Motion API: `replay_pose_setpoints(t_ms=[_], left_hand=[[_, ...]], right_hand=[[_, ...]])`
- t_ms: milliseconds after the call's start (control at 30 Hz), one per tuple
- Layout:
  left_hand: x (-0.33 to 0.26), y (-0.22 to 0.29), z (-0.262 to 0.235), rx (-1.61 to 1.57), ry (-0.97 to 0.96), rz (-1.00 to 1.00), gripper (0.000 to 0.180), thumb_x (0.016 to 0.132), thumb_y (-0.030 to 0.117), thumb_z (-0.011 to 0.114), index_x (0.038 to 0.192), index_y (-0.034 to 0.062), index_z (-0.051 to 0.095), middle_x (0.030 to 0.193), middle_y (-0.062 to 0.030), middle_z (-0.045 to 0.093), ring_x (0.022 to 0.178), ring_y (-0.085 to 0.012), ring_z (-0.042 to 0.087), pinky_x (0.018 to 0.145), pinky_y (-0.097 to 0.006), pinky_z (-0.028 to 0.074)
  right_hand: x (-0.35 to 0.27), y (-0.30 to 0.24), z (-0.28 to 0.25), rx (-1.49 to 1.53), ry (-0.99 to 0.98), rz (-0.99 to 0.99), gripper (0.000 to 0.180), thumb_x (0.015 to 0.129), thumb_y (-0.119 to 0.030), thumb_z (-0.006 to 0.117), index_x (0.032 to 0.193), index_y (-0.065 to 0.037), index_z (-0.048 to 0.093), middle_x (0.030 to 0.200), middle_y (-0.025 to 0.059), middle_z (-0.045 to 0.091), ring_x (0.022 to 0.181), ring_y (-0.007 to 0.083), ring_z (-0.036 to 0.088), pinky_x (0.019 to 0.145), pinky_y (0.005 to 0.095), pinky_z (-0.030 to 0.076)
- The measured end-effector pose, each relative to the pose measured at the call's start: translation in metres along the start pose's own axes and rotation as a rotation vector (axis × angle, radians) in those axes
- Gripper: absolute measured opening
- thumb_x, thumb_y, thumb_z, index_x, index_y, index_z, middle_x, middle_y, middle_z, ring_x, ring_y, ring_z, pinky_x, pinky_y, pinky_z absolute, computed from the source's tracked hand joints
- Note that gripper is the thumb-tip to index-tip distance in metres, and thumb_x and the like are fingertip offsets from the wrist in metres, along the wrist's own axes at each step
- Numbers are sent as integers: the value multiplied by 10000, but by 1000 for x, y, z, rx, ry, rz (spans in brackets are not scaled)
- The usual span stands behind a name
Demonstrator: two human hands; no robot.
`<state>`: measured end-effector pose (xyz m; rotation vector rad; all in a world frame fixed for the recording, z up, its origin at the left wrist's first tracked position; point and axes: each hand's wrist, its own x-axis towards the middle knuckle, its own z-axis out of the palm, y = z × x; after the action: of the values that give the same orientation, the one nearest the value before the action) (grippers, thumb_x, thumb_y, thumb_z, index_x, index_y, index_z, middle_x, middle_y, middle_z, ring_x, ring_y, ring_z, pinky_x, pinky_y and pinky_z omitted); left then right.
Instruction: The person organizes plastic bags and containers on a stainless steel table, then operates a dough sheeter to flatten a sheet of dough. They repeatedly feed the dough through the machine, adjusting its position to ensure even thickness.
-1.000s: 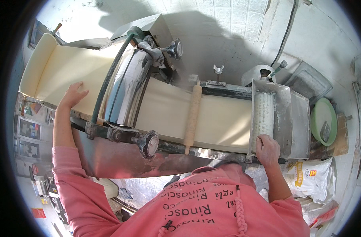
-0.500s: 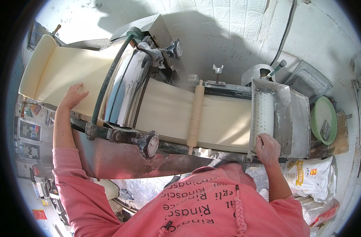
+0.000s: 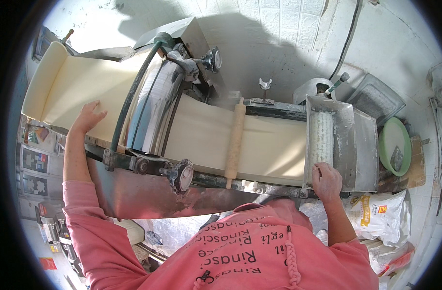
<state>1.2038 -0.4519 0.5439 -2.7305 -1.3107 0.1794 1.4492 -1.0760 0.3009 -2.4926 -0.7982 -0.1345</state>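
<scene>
White wall tiles [image 3: 279, 29] behind us, with a big shadow across them. Our left hand [image 3: 89, 117] lies on the near side of the pale sheet [image 3: 114, 79], fingers [image 3: 91, 107] loosely spread, gripping nothing. That sheet shows either side of the metal rollers [image 3: 155, 106] and under the rolling pin [image 3: 236, 140]. Our right hand [image 3: 327, 181] sits at the metal box's [image 3: 344, 125] near edge, fingers curled; we can't tell if they're gripping it.

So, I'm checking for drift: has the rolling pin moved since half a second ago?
Yes: slightly left. The gap between the rolling pin and the white forked bracket looks wider.
</scene>
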Motion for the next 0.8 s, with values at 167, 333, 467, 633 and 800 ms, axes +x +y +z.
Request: replay_pose_setpoints(t_ms=[167, 333, 467, 633, 800], left_hand=[[2, 1, 2, 9, -1, 14, 684, 820, 390, 656, 1363, 27, 454, 1396, -233, 420, 1316, -338, 384, 1103, -380, 308], [2, -1, 4, 48, 13, 26, 682, 825, 412, 647, 1355, 25, 462, 1385, -234, 429, 1308, -342, 391, 1102, -386, 310], [-3, 2, 1, 51, 30, 50, 675, 829, 421, 641, 1353, 32, 466, 1386, -222, 433, 1305, -341, 393, 1099, -392, 313], [-14, 14, -4, 52, 26, 15, 677, 828, 428, 635, 1363, 51, 462, 1384, -213, 447, 1302, -338, 403, 1092, -392, 321], [-20, 25, -11, -55, 1, -10, 695, 817, 451, 632, 1375, 77, 456, 1390, -190, 464, 1281, -332, 441, 1077, -388, 344]], right_hand=[[12, -21, -8, 319, -73, 119, 139, 839, -161, 583, 888, -49, 648, 844, 161, 661, 792, 339, 636, 696, 433, 485], [84, -55, 6, 272, -137, -420, 180, 840, -165, 574, 943, -44, 658, 891, 180, 663, 843, 362, 633, 730, 437, 502], [181, -74, 81, 206, -608, -432, 279, 804, -209, 562, 994, -30, 659, 944, 204, 671, 924, 378, 638, 780, 450, 509], [227, -87, 154, -206, -822, -428, 333, 800, -276, 585, 983, -5, 651, 937, 205, 669, 904, 379, 637, 798, 447, 500], [200, -113, 138, 29, -816, -506, 322, 826, -288, 566, 952, -6, 657, 924, 219, 664, 902, 375, 635, 796, 456, 496]])
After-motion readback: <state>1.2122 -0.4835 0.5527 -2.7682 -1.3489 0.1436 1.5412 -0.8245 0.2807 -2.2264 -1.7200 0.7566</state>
